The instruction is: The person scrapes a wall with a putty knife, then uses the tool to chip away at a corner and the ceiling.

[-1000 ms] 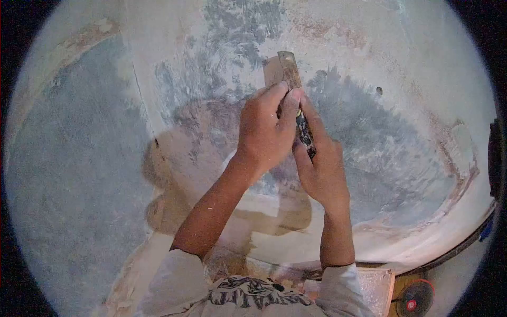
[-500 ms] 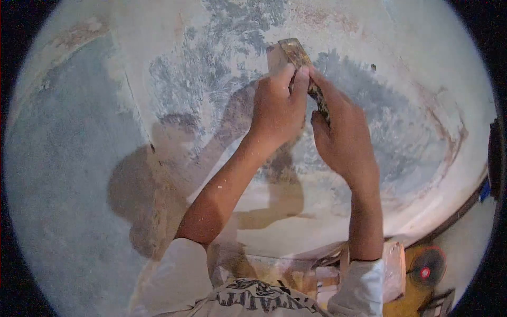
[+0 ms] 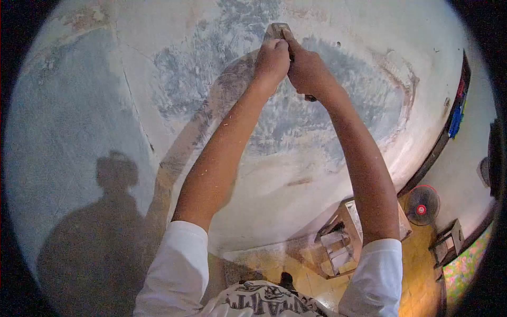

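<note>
Both arms reach up to a wall (image 3: 296, 169) with patchy grey and white plaster. A worn, narrow hand tool (image 3: 279, 26) lies against the wall's upper middle. My left hand (image 3: 272, 61) is closed round the tool's left side near its top end. Close beside it, my right hand (image 3: 309, 71) grips the same tool, its forefinger stretched along the upper part. The tool's lower end shows dark below my right palm. Most of its body is hidden behind my hands.
A fan (image 3: 423, 206) stands at the lower right, near a small wooden stool (image 3: 449, 243). A wooden box-like piece (image 3: 338, 245) with pale items is below my right forearm. Blue cloth (image 3: 456, 122) hangs at the right. Shadows fall on the wall.
Both hands and the tool have moved up the wall, and the arms are stretched further. The view has shifted, showing more of the floor, fan and stool.
</note>
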`<state>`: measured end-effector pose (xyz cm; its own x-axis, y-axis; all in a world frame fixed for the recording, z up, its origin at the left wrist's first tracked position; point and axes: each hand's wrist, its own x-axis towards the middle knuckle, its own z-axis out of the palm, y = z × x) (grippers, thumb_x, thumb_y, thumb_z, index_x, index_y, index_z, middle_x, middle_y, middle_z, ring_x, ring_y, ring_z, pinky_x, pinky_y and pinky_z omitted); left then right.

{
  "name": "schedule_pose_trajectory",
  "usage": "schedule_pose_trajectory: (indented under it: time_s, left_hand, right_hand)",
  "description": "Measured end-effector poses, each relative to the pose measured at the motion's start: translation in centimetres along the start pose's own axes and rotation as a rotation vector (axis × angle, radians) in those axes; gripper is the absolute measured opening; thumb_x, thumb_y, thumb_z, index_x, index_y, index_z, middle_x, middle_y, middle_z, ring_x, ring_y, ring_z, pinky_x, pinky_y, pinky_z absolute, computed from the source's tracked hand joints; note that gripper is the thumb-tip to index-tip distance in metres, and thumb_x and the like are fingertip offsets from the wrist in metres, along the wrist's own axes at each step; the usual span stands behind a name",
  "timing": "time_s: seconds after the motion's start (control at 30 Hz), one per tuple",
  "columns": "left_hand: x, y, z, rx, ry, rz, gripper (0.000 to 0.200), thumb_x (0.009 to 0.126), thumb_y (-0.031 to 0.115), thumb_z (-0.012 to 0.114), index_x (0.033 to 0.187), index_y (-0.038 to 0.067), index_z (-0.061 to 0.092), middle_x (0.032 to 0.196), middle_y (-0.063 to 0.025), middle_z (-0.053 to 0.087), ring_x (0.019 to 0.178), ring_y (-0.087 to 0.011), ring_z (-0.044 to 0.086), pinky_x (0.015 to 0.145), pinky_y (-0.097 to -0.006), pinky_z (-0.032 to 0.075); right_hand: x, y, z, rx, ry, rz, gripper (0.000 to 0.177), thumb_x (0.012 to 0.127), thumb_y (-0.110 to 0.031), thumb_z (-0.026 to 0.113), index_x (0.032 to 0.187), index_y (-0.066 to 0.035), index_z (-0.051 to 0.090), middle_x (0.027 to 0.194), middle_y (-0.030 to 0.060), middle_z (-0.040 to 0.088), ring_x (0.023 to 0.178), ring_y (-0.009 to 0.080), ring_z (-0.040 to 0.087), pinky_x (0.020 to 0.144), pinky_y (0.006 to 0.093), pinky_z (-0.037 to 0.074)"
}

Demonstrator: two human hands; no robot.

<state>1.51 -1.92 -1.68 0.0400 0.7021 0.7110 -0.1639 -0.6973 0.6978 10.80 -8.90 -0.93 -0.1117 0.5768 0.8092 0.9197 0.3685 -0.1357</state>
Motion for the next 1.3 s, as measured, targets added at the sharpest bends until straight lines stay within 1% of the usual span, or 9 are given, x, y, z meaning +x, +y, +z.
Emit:
schedule_pose_trajectory:
  time_s: [0.1, 0.37, 0.53, 0.63, 0.73, 0.93, 1.07, 1.23, 1.3]
  left_hand:
    - [0.1, 1.0, -0.6, -0.047, -0.050, -0.035, 0.039, 0.094, 0.027, 0.047, 0.099, -0.008, 0.062, 0.093, -0.0245, 0.066, 0.087, -0.0349, 0.063, 0.076, -0.0446, 0.047]
    - [1.1, 2.0, -1.5, 0.049, 0.033, -0.127, 0.049, 0.099, 0.037, 0.046, 0.104, -0.008, 0.065, 0.094, -0.0226, 0.068, 0.082, -0.0368, 0.066, 0.073, -0.0454, 0.049]
    - [0.9, 3.0, -2.1, 0.336, 0.055, -0.074, 0.047, 0.099, 0.036, 0.048, 0.108, -0.006, 0.068, 0.109, -0.0285, 0.068, 0.099, -0.0424, 0.068, 0.082, -0.0499, 0.051]
    - [2.9, 3.1, -1.3, 0.555, 0.100, -0.068, 0.046, 0.099, 0.035, 0.047, 0.103, -0.005, 0.070, 0.108, -0.0281, 0.068, 0.102, -0.0438, 0.066, 0.090, -0.0505, 0.051]
    - [3.5, 2.3, -0.6, 0.433, 0.155, -0.101, 0.046, 0.098, 0.035, 0.047, 0.101, -0.004, 0.072, 0.111, -0.0279, 0.068, 0.106, -0.0442, 0.065, 0.096, -0.0509, 0.049]
    - [2.7, 3.5, -0.7, 0.521, 0.173, -0.051, 0.049, 0.096, 0.039, 0.049, 0.102, -0.003, 0.072, 0.110, -0.0283, 0.068, 0.107, -0.0453, 0.064, 0.094, -0.0504, 0.051]
    - [2.8, 2.3, -1.0, 0.546, 0.146, -0.012, 0.049, 0.094, 0.040, 0.053, 0.101, -0.004, 0.071, 0.110, -0.0282, 0.068, 0.106, -0.0450, 0.065, 0.094, -0.0501, 0.051]
    - [4.2, 2.9, -1.0, 0.657, 0.173, 0.061, 0.048, 0.091, 0.039, 0.056, 0.103, -0.005, 0.070, 0.109, -0.0292, 0.068, 0.104, -0.0457, 0.065, 0.093, -0.0510, 0.052]
    - [3.6, 2.1, -1.2, 0.652, 0.162, 0.031, 0.048, 0.091, 0.039, 0.057, 0.105, -0.005, 0.070, 0.108, -0.0293, 0.068, 0.104, -0.0462, 0.065, 0.093, -0.0515, 0.052]
  right_hand:
    - [1.3, 0.5, 1.6, -0.061, 0.150, -0.138, 0.070, 0.086, -0.005, 0.054, 0.152, -0.013, 0.034, 0.092, 0.0273, 0.070, 0.071, 0.0423, 0.069, 0.069, 0.0503, 0.056]
    - [0.9, -2.5, -0.4, 0.125, -0.078, 0.084, 0.058, 0.089, -0.013, 0.057, 0.146, -0.009, 0.043, 0.091, 0.0280, 0.070, 0.067, 0.0409, 0.070, 0.066, 0.0475, 0.057]
    - [0.6, -2.0, 2.9, 0.034, 0.168, 0.025, 0.053, 0.090, -0.019, 0.057, 0.141, -0.008, 0.048, 0.095, 0.0277, 0.069, 0.081, 0.0464, 0.068, 0.076, 0.0495, 0.056]
    - [1.4, -1.9, 1.8, 0.032, 0.120, -0.030, 0.052, 0.090, -0.021, 0.055, 0.139, -0.007, 0.049, 0.099, 0.0275, 0.069, 0.091, 0.0482, 0.065, 0.083, 0.0513, 0.054]
    - [0.8, -3.5, -1.0, 0.025, -0.129, 0.061, 0.067, 0.086, -0.016, 0.058, 0.146, 0.004, 0.034, 0.106, 0.0286, 0.068, 0.095, 0.0417, 0.068, 0.086, 0.0489, 0.054]
    - [1.5, -2.4, 0.3, 0.003, -0.040, 0.000, 0.055, 0.085, -0.014, 0.061, 0.133, 0.005, 0.046, 0.110, 0.0260, 0.068, 0.094, 0.0417, 0.068, 0.084, 0.0475, 0.055]
    - [0.9, -0.6, 2.8, 0.175, 0.125, -0.026, 0.045, 0.093, -0.022, 0.054, 0.136, -0.008, 0.051, 0.097, 0.0262, 0.070, 0.074, 0.0411, 0.070, 0.073, 0.0483, 0.056]
    - [1.9, -1.5, 1.7, 0.164, 0.069, 0.034, 0.040, 0.093, -0.022, 0.054, 0.129, -0.005, 0.055, 0.097, 0.0264, 0.070, 0.070, 0.0392, 0.070, 0.068, 0.0477, 0.057]
    - [1.2, -1.1, 3.9, 0.079, 0.328, -0.147, 0.037, 0.093, -0.023, 0.054, 0.126, -0.005, 0.056, 0.096, 0.0262, 0.070, 0.072, 0.0398, 0.070, 0.070, 0.0478, 0.057]
